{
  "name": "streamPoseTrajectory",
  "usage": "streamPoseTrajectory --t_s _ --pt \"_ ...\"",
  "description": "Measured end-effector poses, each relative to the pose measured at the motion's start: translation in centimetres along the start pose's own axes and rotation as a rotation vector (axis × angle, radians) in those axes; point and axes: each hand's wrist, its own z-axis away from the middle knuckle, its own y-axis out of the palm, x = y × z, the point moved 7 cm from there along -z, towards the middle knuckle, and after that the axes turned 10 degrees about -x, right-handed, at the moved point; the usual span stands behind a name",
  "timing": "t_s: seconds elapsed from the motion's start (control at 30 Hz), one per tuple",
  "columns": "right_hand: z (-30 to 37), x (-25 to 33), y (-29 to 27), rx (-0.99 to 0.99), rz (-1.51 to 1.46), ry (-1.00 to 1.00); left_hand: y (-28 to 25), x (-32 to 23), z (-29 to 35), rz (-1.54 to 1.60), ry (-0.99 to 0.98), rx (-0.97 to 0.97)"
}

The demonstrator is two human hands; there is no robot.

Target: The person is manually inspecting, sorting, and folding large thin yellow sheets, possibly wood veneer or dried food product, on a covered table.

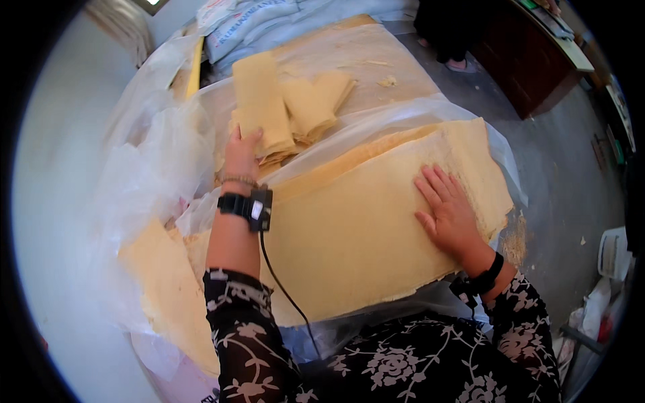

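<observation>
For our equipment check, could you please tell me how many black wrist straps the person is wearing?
2: one strap is around the left wrist, and another strap is around the right wrist.

We see a pale yellow sheet [342, 232], folded yellow pieces [259, 101], black sleeves [245, 322] patterned with greyish-pink flowers and vines, black wrist straps [232, 204], white sacks [259, 28] with blue print, milky plastic [161, 151], a grey floor [557, 168], a dark red-brown desk [521, 57]

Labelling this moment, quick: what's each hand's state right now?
Left hand: touching the folded sheet; grip can't be told.
Right hand: open, laid on the large sheet.
</observation>
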Motion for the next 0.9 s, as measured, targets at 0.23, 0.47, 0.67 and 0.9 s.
streamPoseTrajectory --t_s 0.23,0.47,0.67,0.9 --pt "-0.5 0.2 -0.4 0.062 -0.052 0.055 1.0 9.1 -6.0 -1.004 -0.315 -0.072" --pt "0.3 -1.6 0.8 -0.019 -0.047 0.054 9.1 -5.1 8.1 -1.660 0.689 -0.010" --pt "4.7 -6.4 -1.9 -0.202 -1.023 0.430 16.2 -0.4 34.7 -0.902 1.016 0.706" --pt "19.2 -10.7 -2.5 -0.202 -1.223 1.141 16.6 3.7 37.2 -1.043 1.122 0.531"
